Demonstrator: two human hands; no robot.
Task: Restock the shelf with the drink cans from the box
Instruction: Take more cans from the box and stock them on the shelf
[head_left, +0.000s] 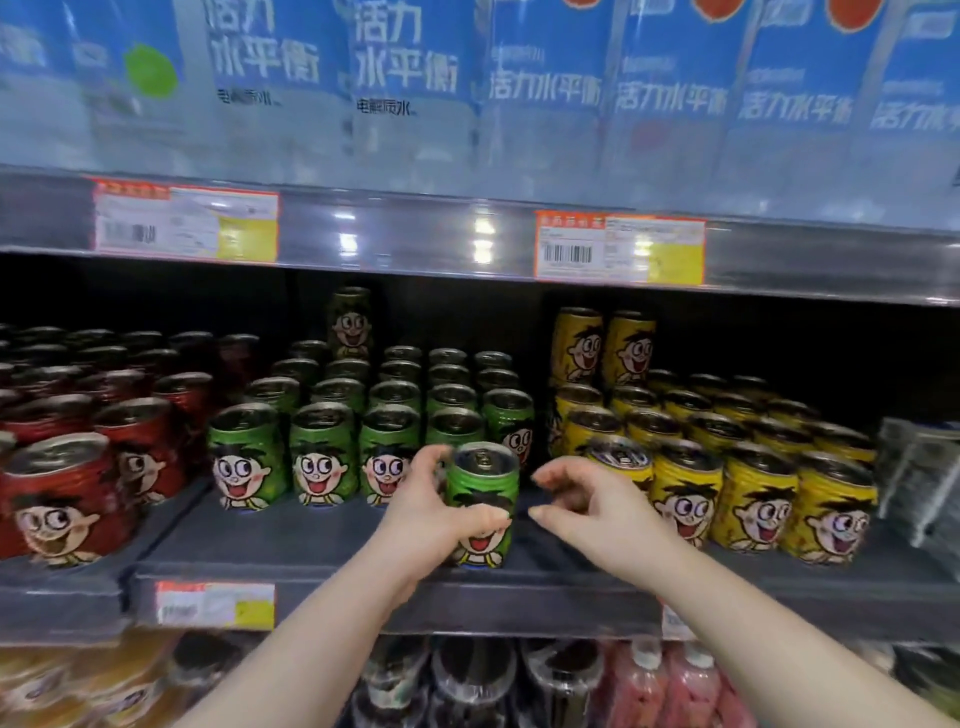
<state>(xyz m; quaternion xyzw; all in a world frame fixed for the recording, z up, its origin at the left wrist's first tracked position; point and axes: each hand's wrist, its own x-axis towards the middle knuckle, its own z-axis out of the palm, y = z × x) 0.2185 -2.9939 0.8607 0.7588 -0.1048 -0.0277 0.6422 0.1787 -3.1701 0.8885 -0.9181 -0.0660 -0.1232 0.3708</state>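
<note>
Your left hand (434, 514) curls its fingers round the green can (483, 488), upright at the shelf (311, 543) front, centre frame, likely to fill the green row (322, 457). Your right hand (592, 509) hovers beside it, loose and empty.

Place: a shop.
Signs: price tags (185, 224) are lining the shelf edge (405, 240); cans (322, 457) are standing in rows.
</note>
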